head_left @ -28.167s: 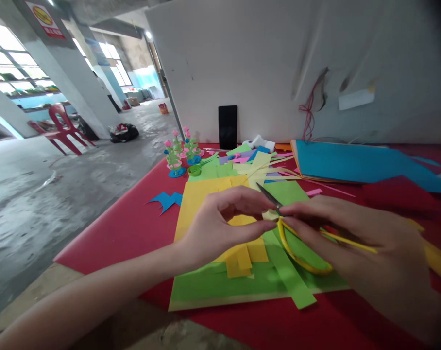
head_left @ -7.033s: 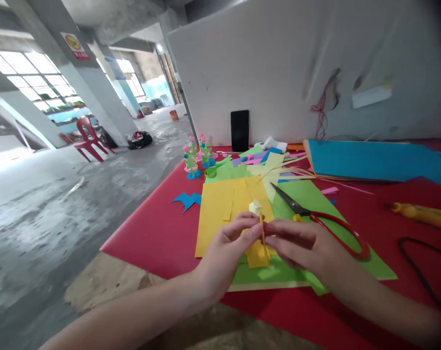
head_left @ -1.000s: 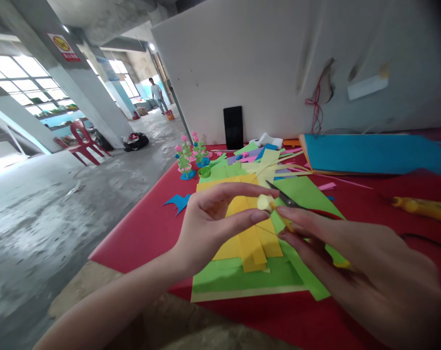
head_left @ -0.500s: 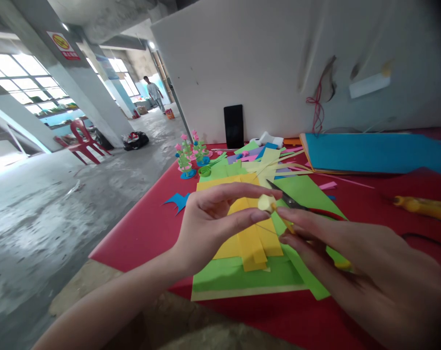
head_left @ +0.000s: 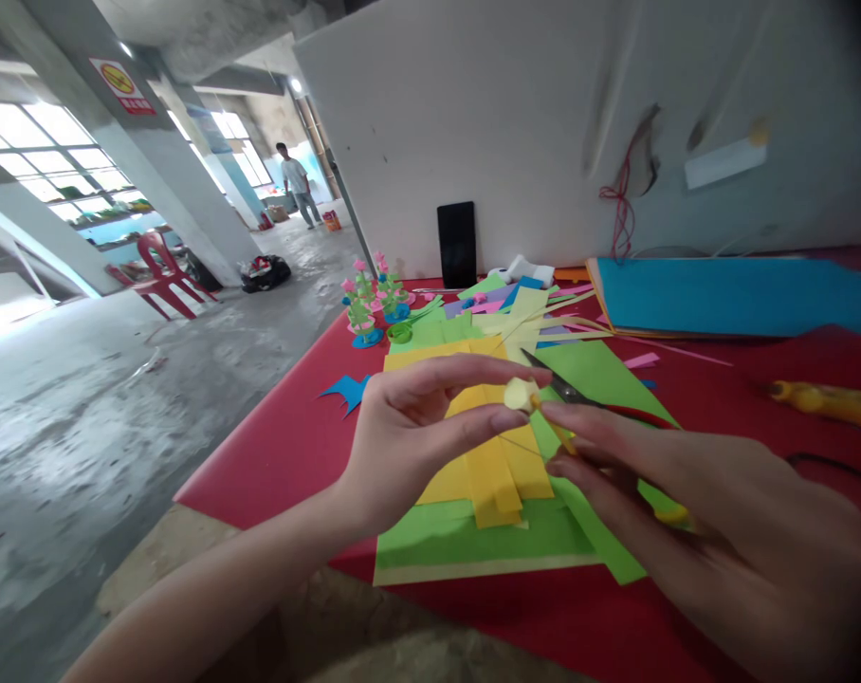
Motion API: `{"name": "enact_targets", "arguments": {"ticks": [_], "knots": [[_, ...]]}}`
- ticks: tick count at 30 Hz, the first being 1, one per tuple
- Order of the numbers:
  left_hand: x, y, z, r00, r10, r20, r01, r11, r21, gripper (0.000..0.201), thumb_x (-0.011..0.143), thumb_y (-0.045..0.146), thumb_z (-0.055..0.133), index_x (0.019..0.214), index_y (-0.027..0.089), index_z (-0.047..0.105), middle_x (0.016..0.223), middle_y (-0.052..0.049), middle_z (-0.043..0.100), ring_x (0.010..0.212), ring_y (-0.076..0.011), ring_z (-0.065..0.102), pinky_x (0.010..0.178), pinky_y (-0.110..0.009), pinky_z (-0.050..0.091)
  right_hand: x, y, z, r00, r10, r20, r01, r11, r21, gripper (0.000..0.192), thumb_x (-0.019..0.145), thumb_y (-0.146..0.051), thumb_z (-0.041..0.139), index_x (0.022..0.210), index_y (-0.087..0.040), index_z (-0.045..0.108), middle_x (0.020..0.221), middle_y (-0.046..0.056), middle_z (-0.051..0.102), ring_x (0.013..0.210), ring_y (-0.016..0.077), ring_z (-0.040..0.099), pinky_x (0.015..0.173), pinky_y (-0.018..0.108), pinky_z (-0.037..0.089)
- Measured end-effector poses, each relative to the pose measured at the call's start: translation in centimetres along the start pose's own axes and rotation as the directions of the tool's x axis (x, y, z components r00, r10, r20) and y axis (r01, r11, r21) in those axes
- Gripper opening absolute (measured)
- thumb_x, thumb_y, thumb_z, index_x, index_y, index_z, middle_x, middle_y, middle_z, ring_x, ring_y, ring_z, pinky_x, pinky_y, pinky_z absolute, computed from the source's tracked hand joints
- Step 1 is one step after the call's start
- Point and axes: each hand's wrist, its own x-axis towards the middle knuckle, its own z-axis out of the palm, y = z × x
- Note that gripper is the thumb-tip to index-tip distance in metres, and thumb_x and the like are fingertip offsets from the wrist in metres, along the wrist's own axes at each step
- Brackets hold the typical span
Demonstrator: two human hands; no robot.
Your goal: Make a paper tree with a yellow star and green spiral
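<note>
Pinching pale paper [head_left: 518, 395], red tabletop [head_left: 281, 427], grey floor [head_left: 82, 398]

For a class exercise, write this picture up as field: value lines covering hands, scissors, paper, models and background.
Left hand: thumb and forefinger holding a small pale yellow piece
Right hand: fingers pinching a narrow yellow strip beside that piece
Scissors: on green paper, handles partly hidden by the right hand
Yellow paper: lying over green sheets
Paper models: standing toward the left of the red tabletop
Background: a person standing, a red chair
</note>
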Motion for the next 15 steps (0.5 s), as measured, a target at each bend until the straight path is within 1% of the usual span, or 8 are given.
{"name": "enact_targets", "arguments": {"ticks": [3,6,8,12,15], "knots": [[0.03,0.0,-0.03,1.0,-0.006,-0.004,0.006,1.0,0.007,0.023,0.071,0.011,0.065,0.086,0.028,0.068,0.088,0.005,0.071,0.087,-0.0151,0.065,0.078,-0.027,0.054,0.01,0.01,-0.02,1.0,-0.007,0.01,0.007,1.0,-0.017,0.03,0.086,-0.023,0.046,0.115,-0.029,0.049,0.065,-0.008,0.067,0.05,0.0112,0.057,0.048,0.021,0.044],[0.04,0.01,-0.08,1.0,-0.017,0.021,0.018,1.0,-0.009,0.023,0.072,0.01,0.064,0.087,0.027,0.068,0.09,0.005,0.071,0.089,-0.0154,0.065,0.077,-0.025,0.055,-0.05,0.02,-0.14,1.0,-0.016,0.013,0.017,1.0,-0.011,0.03,0.085,-0.023,0.048,0.115,-0.027,0.05,0.067,-0.008,0.067,0.05,0.0107,0.057,0.05,0.019,0.046],[0.06,0.03,-0.11,0.999,-0.032,0.041,0.033,0.999,-0.021,0.024,0.072,0.012,0.064,0.091,0.027,0.067,0.093,0.004,0.07,0.093,-0.0161,0.064,0.078,-0.025,0.055,-0.12,0.04,-0.19,1.0,-0.024,0.007,0.024,1.0,-0.003,0.03,0.085,-0.022,0.048,0.115,-0.027,0.051,0.069,-0.008,0.068,0.051,0.0101,0.057,0.051,0.018,0.046],[0.17,0.05,-0.21,0.994,-0.087,0.059,0.089,0.996,-0.024,0.032,0.072,0.018,0.066,0.102,0.028,0.063,0.099,0.002,0.069,0.101,-0.0206,0.06,0.083,-0.03,0.053,-0.22,0.15,-0.25,1.0,-0.016,-0.017,0.015,1.0,-0.018,0.03,0.085,-0.022,0.049,0.114,-0.027,0.051,0.067,-0.008,0.067,0.051,0.0105,0.056,0.049,0.019,0.044],[0.29,-0.02,-0.33,0.993,-0.087,0.075,0.089,0.996,-0.026,0.031,0.072,0.02,0.065,0.101,0.027,0.063,0.101,0.001,0.069,0.101,-0.0204,0.06,0.083,-0.03,0.053,-0.15,0.23,-0.3,1.0,-0.021,-0.011,0.021,1.0,-0.022,0.029,0.085,-0.024,0.048,0.114,-0.027,0.051,0.063,-0.008,0.066,0.051,0.0106,0.055,0.049,0.02,0.043]]}}
